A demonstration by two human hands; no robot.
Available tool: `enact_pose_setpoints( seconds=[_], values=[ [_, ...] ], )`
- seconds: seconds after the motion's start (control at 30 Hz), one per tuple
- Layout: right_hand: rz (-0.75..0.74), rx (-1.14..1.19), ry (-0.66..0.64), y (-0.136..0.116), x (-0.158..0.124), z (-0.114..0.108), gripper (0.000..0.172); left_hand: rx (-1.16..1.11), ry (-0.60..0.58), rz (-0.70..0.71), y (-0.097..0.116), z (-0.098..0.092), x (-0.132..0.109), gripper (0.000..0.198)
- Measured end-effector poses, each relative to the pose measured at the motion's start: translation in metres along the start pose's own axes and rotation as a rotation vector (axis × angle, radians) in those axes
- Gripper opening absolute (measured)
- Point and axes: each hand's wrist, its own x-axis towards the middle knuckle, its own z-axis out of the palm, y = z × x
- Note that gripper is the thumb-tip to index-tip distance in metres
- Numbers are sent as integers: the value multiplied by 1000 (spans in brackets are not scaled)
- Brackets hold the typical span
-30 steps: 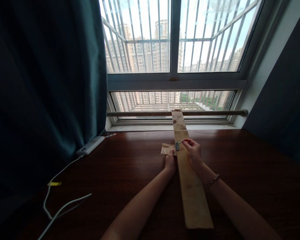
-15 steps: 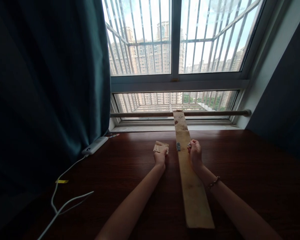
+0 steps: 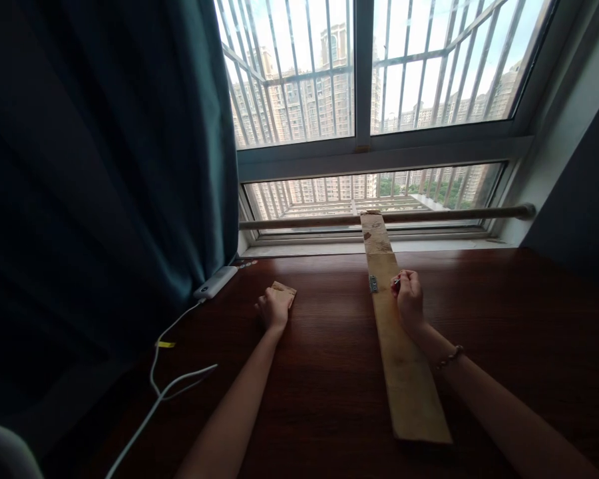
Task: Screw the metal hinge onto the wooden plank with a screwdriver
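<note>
My left hand [image 3: 273, 308] is closed on the edge of a small flat tan piece [image 3: 286, 290], like rough wood or card, low over the tabletop to the left of the plank. A long wooden plank [image 3: 404, 359] runs away from me, its far end near the window rail. On the plank's left edge sits a small metal hinge-like fitting [image 3: 373, 284]. Over the plank's right edge, beside that fitting, my right hand [image 3: 409, 297] pinches a small shiny metal piece [image 3: 396, 284]. The fingers mostly hide it, so its kind is unclear.
Beneath everything is a dark red-brown wooden tabletop [image 3: 324, 372]. A white power strip [image 3: 216, 282] with a white cable [image 3: 152, 406] lies at the left by a dark blue curtain [image 3: 180, 166]. A horizontal rail [image 3: 444, 215] crosses before the barred window.
My left hand has moved left, away from the plank, carrying the tan piece. My right hand stays by the metal fitting. The view has shifted and tilted slightly.
</note>
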Motion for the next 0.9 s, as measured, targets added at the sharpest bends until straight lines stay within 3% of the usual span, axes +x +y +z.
enact_pose_setpoints(
  seconds=[0.1,0.27,0.4,0.5,0.57,0.6,0.67,0.73,0.8,0.9],
  values=[
    [-47,-38,-31,2,0,-2,22,142,91,2,-6,6,0,52],
    [-20,-4,-71,1,3,-4,22,269,51,39,-17,8,7,50],
    [229,242,-78,-14,0,2,16,210,143,143,-12,1,3,48],
    [462,440,-149,-31,-13,11,9,10,200,372,12,-7,-15,37],
    [563,539,-220,-40,-26,18,9,-193,84,518,36,-14,-38,25],
    [606,581,-249,-42,-32,21,8,-310,-33,568,49,-18,-52,22],
    [690,647,-306,-44,-45,27,4,-546,-281,580,73,-27,-82,22],
    [731,690,-342,-41,-56,31,3,-688,-457,576,91,-36,-108,22],
    [716,710,-353,-37,-65,34,1,-776,-501,536,100,-43,-126,20],
    [680,704,-358,-33,-75,37,7,-809,-483,463,101,-47,-133,19]
  ],
)
